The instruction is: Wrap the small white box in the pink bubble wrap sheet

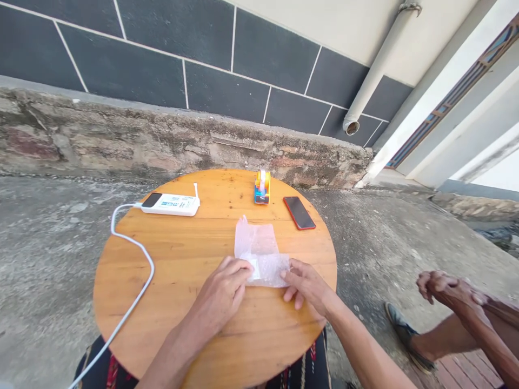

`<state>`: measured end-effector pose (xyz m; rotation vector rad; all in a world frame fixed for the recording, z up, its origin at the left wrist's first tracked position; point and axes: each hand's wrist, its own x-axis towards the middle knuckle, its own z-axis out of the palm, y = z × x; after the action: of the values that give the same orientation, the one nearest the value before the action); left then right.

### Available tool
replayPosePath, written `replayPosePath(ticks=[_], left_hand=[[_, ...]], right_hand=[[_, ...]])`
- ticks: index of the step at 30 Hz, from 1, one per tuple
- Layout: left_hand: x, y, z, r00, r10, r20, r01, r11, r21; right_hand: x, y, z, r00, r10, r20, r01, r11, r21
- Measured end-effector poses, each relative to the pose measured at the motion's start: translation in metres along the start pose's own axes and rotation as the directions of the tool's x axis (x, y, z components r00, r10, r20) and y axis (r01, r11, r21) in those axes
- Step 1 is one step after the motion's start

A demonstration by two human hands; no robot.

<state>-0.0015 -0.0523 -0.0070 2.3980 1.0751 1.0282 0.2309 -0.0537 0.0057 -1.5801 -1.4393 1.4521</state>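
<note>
A sheet of clear bubble wrap [256, 239] lies on the round wooden table, its near part folded over into a flat strip. Inside that fold, toward the left, a small flat white item [254, 268] shows through; its kind is not clear. My left hand [227, 282] is closed, its thumb and fingertips pressing the fold's left end by the white item. At the opposite end, my right hand [307, 284] pinches the wrap's right edge between thumb and index finger, with the lower fingers loosely curled beneath.
Beyond the wrap stands a yellow and blue tape dispenser [262, 187]. A red-edged phone [299, 212] lies at the right. On the left sits a white device [170, 204], its white cable [146, 254] hanging over the table [162, 302]. Another person's clasped hands [450, 289] are at far right.
</note>
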Motion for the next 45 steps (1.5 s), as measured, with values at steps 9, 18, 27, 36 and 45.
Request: replayPosePath(ticks=[9, 18, 27, 36, 45], left_hand=[[-0.002, -0.003, 0.002, 1.000, -0.016, -0.005, 0.016, 1.000, -0.025], [0.000, -0.001, 0.001, 1.000, -0.025, 0.014, 0.025, 1.000, -0.017], [0.003, 0.005, 0.000, 1.000, -0.008, 0.019, 0.006, 0.993, 0.118], [0.008, 0.000, 0.000, 0.998, 0.056, 0.020, -0.058, 0.996, 0.070], [0.009, 0.000, -0.001, 0.998, 0.061, 0.026, -0.062, 0.997, 0.046]], right_hand=[[0.008, -0.005, 0.015, 1.000, 0.013, 0.012, -0.011, 0.993, -0.119], [0.014, -0.009, 0.033, 0.979, -0.091, -0.180, 0.011, 0.914, -0.405], [0.012, -0.010, 0.055, 0.879, -0.269, -0.393, -0.056, 0.762, -0.645], [0.010, -0.014, 0.065, 0.827, -0.361, -0.431, -0.045, 0.723, -0.690], [0.006, -0.016, 0.063, 0.838, -0.390, -0.383, 0.072, 0.774, -0.630]])
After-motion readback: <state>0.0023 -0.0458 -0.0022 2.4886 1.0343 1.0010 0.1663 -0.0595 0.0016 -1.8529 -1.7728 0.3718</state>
